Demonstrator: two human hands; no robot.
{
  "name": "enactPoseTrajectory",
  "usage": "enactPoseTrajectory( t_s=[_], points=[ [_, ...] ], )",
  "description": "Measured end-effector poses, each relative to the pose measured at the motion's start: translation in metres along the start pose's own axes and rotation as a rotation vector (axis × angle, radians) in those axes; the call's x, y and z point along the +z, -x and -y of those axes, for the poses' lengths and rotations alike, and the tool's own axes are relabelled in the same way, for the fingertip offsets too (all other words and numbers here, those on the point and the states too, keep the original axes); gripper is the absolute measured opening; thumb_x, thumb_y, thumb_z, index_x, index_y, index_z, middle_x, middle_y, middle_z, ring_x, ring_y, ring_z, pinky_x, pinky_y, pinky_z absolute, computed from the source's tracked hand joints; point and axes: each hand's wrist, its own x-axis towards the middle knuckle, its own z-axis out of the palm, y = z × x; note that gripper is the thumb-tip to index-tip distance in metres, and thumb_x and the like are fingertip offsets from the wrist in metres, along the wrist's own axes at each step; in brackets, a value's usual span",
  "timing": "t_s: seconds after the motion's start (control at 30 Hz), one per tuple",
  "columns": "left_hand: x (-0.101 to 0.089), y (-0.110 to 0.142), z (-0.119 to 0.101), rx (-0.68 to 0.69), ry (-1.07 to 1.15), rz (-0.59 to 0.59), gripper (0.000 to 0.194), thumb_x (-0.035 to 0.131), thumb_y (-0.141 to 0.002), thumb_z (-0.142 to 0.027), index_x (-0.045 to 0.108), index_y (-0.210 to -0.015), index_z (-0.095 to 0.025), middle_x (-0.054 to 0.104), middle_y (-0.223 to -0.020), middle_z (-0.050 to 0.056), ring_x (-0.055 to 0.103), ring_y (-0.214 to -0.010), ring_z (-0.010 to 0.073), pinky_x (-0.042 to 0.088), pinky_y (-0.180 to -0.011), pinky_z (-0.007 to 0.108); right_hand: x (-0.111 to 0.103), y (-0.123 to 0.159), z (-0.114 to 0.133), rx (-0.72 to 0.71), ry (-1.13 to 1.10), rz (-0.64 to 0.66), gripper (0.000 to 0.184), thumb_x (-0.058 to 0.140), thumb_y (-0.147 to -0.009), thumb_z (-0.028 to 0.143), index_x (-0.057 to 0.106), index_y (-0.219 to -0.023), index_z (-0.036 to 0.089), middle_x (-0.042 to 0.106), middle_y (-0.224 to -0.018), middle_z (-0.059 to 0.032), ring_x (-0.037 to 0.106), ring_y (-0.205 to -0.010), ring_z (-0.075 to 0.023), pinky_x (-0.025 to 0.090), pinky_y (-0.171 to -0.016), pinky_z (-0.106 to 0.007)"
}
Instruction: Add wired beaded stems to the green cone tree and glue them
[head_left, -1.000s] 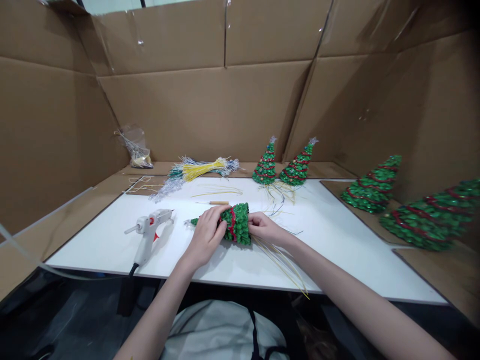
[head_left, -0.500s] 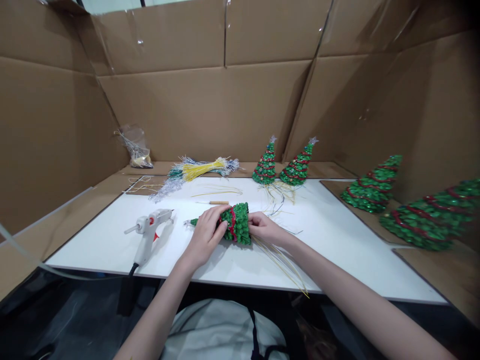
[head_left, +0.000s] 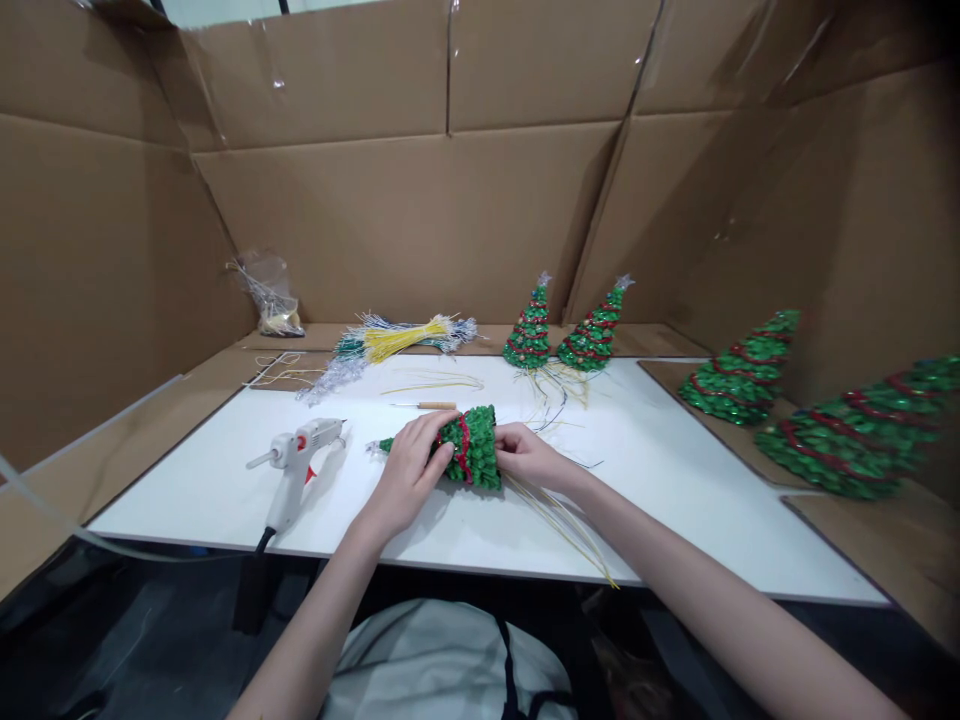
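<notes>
A small green Christmas tree (head_left: 481, 450) with red trim lies on its side on the white board, its silver star (head_left: 373, 447) pointing left. My left hand (head_left: 414, 455) is wrapped over the tree's middle and holds it. At its open base, my right hand (head_left: 521, 450) has its fingers closed, with the fingertips partly hidden by the rim. I cannot make out what they pinch. Thin yellow wires (head_left: 566, 528) trail from the base, under my right wrist, towards the board's front edge. A wooden-handled awl (head_left: 436, 406) lies just behind the tree.
A white glue gun (head_left: 294, 470) stands at left, its cord over the front edge. Behind lie bundled yellow wires (head_left: 405, 340) and a plastic bag (head_left: 271, 300). More trees (head_left: 529, 335) stand at the back and right (head_left: 739, 370). Cardboard walls (head_left: 337, 230) enclose the board.
</notes>
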Motion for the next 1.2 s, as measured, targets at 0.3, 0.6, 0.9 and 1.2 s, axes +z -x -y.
enactPoseTrajectory(
  t_s=[0.3, 0.6, 0.9, 1.2],
  points=[
    [-0.011, -0.005, -0.004, -0.005, 0.029, 0.049, 0.035, 0.043, -0.095, -0.034, 0.051, -0.128, -0.024, 0.056, -0.129, 0.008, 0.05, -0.119, 0.0235, 0.038, -0.102, 0.039, 0.0, -0.001, -0.001, -0.024, 0.004, -0.013, 0.025, 0.065, -0.072, 0.037, 0.063, -0.067, 0.012, 0.053, -0.054, 0.0014, 0.045, -0.052, -0.0109, 0.037, -0.049, -0.022],
    [-0.03, -0.023, -0.003, 0.058, -0.066, 0.134, 0.033, 0.058, -0.087, -0.033, 0.06, -0.119, -0.025, 0.064, -0.123, 0.006, 0.057, -0.113, 0.0244, 0.039, -0.101, 0.038, 0.001, 0.001, 0.004, -0.006, 0.002, 0.003, 0.023, 0.065, -0.073, 0.034, 0.067, -0.073, 0.011, 0.058, -0.057, 0.0003, 0.049, -0.054, -0.0127, 0.039, -0.051, -0.023],
    [-0.03, -0.034, 0.005, 0.172, 0.039, 0.231, 0.039, 0.058, -0.087, -0.024, 0.057, -0.126, -0.023, 0.061, -0.129, 0.007, 0.055, -0.12, 0.0226, 0.042, -0.102, 0.036, 0.0, 0.001, 0.005, 0.015, -0.046, 0.006, 0.023, 0.067, -0.072, 0.034, 0.067, -0.071, 0.012, 0.06, -0.059, -0.0006, 0.053, -0.057, -0.0147, 0.041, -0.053, -0.024],
    [-0.027, -0.034, 0.008, 0.182, 0.094, 0.193, 0.037, 0.058, -0.087, -0.024, 0.059, -0.124, -0.025, 0.062, -0.127, 0.007, 0.056, -0.119, 0.0232, 0.043, -0.102, 0.038, -0.003, 0.003, 0.01, 0.121, -0.214, 0.02, 0.028, 0.061, -0.072, 0.039, 0.059, -0.065, 0.012, 0.032, -0.041, 0.0076, 0.022, -0.04, -0.0055, 0.015, -0.043, -0.023]
  ],
)
